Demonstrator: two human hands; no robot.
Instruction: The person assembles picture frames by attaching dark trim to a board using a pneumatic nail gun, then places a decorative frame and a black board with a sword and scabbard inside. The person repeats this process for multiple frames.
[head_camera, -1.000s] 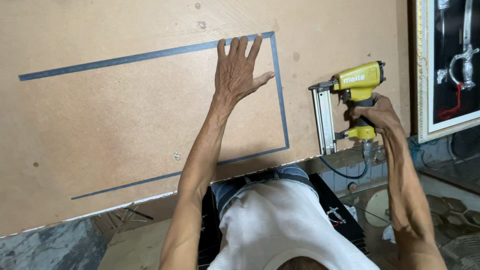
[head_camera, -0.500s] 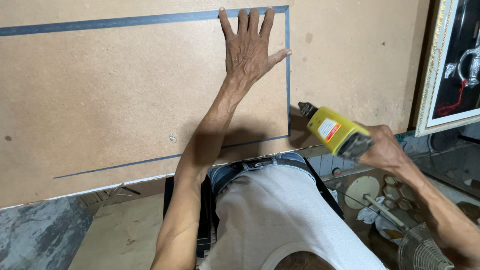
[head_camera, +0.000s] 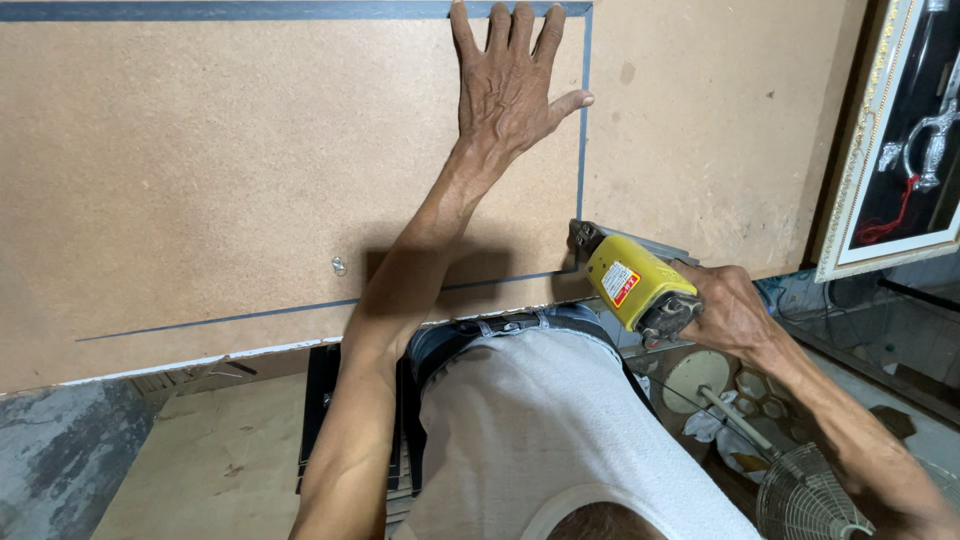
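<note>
Fibreboard panel (head_camera: 200, 150): brown, flat, edged by a dark strip (head_camera: 583, 150); one screw head (head_camera: 339, 266) near its lower edge. Left hand (head_camera: 510, 85): fingers spread, palm pressed flat on the panel's upper right corner. Yellow pneumatic nailer (head_camera: 635, 285): nose at the panel's lower right corner. Right hand (head_camera: 730, 310): closed around the nailer's grip. Framed display (head_camera: 900, 140): far right.

Matt, rough brown fibreboard panel (head_camera: 200, 150); glossy yellow plastic nail gun (head_camera: 635, 285) with a grey metal nose
</note>
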